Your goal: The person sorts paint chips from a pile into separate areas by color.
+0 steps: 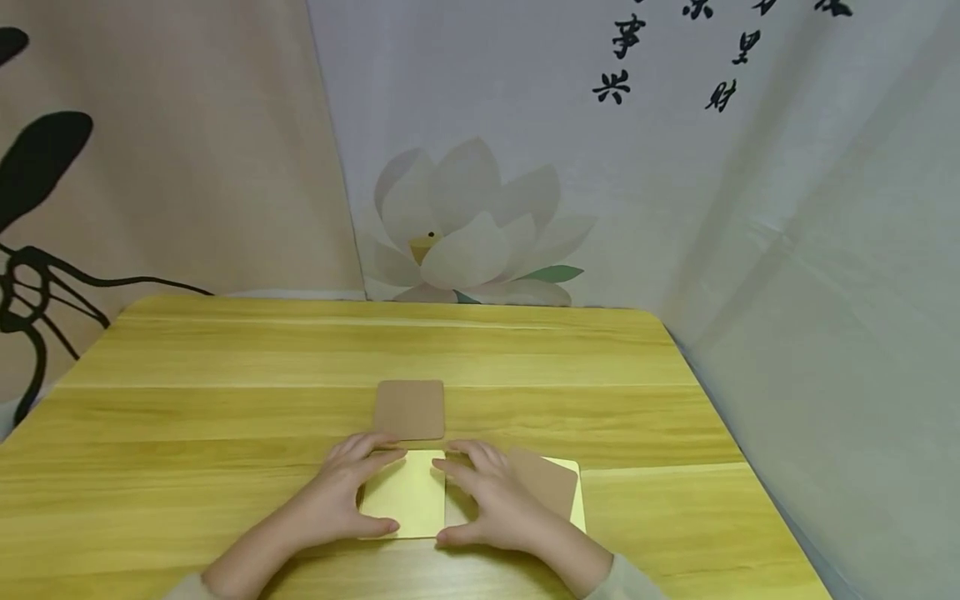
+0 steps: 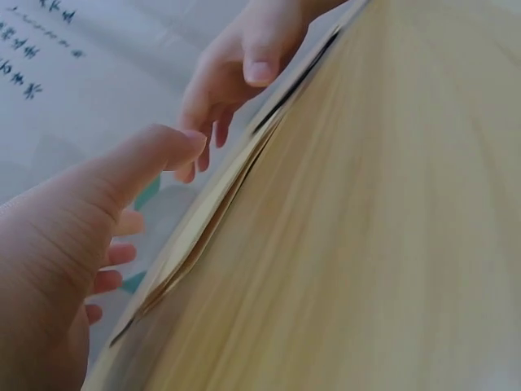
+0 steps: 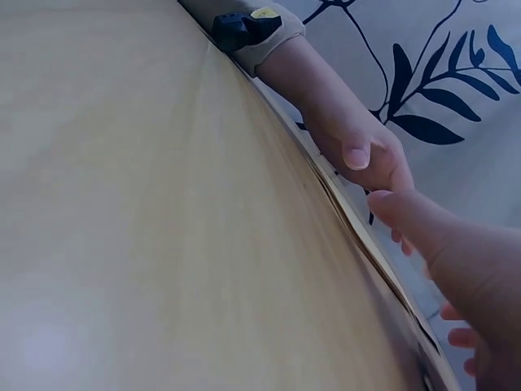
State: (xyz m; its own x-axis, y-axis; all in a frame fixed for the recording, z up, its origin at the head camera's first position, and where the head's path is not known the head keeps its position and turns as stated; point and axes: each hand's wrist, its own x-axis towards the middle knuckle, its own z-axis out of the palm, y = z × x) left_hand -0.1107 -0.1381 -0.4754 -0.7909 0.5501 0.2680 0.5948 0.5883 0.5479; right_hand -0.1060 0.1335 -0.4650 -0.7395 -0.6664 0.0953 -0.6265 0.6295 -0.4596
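A pale yellow square sheet lies flat on the wooden table close to the near edge. My left hand spans its left side, fingers at the far edge and thumb at the near edge. My right hand holds its right side the same way. In the left wrist view, my left hand shows its thumb stretched over the thin sheet edges, with the right hand beyond. The right wrist view looks along the table at my right hand and the left hand.
A brown square card lies just beyond the yellow sheet. Another brown square sits on a second yellow sheet under my right wrist. Printed fabric hangings close off the table's back and right side.
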